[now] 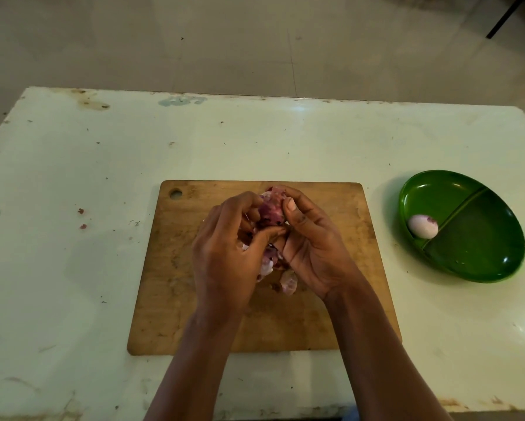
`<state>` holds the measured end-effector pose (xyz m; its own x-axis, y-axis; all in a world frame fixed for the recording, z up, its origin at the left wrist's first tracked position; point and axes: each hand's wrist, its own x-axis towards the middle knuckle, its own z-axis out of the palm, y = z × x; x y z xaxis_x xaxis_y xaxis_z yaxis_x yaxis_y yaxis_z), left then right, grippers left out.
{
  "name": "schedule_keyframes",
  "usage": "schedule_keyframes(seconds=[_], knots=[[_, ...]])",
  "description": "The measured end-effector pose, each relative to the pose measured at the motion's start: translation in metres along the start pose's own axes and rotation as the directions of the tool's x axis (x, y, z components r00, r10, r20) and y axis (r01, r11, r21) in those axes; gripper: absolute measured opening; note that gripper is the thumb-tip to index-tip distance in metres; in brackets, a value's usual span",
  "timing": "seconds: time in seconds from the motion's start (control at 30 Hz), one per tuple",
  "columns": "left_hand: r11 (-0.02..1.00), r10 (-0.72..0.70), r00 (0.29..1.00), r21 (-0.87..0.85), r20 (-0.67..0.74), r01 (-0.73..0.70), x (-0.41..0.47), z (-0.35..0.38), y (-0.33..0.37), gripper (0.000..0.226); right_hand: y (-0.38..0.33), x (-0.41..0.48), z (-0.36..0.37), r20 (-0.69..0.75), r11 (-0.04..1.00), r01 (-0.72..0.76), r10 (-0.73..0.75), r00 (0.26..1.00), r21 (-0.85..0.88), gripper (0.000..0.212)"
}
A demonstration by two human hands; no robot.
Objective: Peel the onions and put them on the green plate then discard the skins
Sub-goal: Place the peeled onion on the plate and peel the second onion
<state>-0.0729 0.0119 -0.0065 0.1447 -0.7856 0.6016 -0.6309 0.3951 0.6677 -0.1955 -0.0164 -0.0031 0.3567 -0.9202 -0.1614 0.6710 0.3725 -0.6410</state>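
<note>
We curl left hand (224, 262) and right hand (312, 247) around purple onion skins (271, 209) over the cutting board (170, 299), peeled onion (422, 226) sits in green plate (483, 253).

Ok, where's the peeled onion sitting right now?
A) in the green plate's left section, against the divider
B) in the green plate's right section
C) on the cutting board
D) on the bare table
A: the peeled onion lies inside the green plate, in the section left of the divider ridge, resting against that ridge.
</note>
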Motion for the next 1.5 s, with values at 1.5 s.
schedule_keyframes(seconds=[1.5], knots=[[0.996,-0.084,0.992,-0.023,0.098,0.086,-0.002,0.004,-0.005,0.035,-0.001,0.003,-0.006,-0.141,0.996,0.085,-0.085,0.986,-0.005,0.057]])
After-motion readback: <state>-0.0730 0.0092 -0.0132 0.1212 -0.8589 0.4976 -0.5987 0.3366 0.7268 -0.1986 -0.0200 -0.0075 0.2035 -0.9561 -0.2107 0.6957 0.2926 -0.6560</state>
